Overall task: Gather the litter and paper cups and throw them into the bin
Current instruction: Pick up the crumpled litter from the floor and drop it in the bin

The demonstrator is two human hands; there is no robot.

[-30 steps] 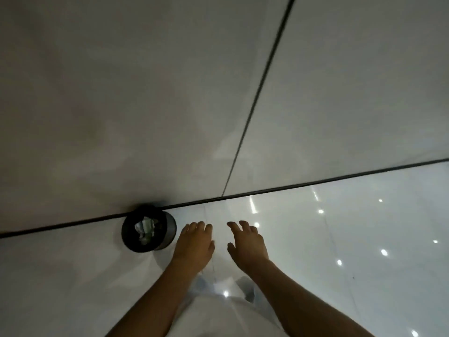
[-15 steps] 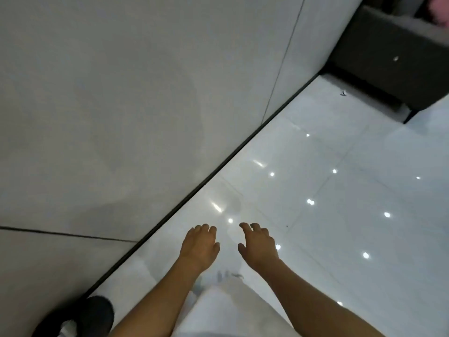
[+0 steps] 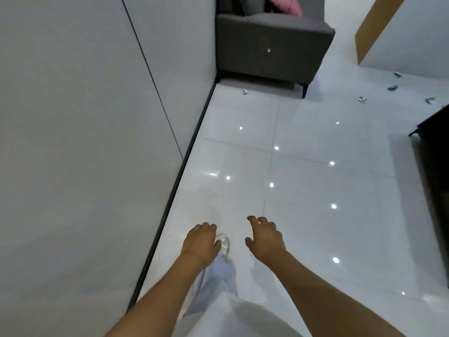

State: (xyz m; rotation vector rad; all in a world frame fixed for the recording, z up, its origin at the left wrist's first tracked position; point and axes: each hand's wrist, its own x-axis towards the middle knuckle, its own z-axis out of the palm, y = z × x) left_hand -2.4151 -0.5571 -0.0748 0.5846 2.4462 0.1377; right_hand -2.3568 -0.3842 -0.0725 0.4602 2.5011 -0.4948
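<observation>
A: What has changed in the last second?

B: The view has swung off the bin, which stood by the wall a second ago with crumpled paper in it and is now out of sight. Ahead lies the tiled floor (image 3: 315,190) running toward a grey sofa (image 3: 269,45). I judge one drop is finished and the person is heading for the next load.

A: And the hands?

B: Both carry nothing. The left hand (image 3: 200,244) hangs with fingers loosely curled; the right hand (image 3: 264,238) is spread, fingers relaxed. They hover side by side over the floor, apart from each other.

A: How much litter is left?

B: I count five scraps. One scrap (image 3: 245,91) lies just in front of the sofa, near the wall (image 3: 73,142). Four more sit far right: one (image 3: 397,74), a second (image 3: 392,88), a third (image 3: 361,99) and a fourth (image 3: 430,100). They are too small to tell whether any are paper cups.

A: Anything else?

B: One white shoe (image 3: 224,243) shows below the left hand.
</observation>
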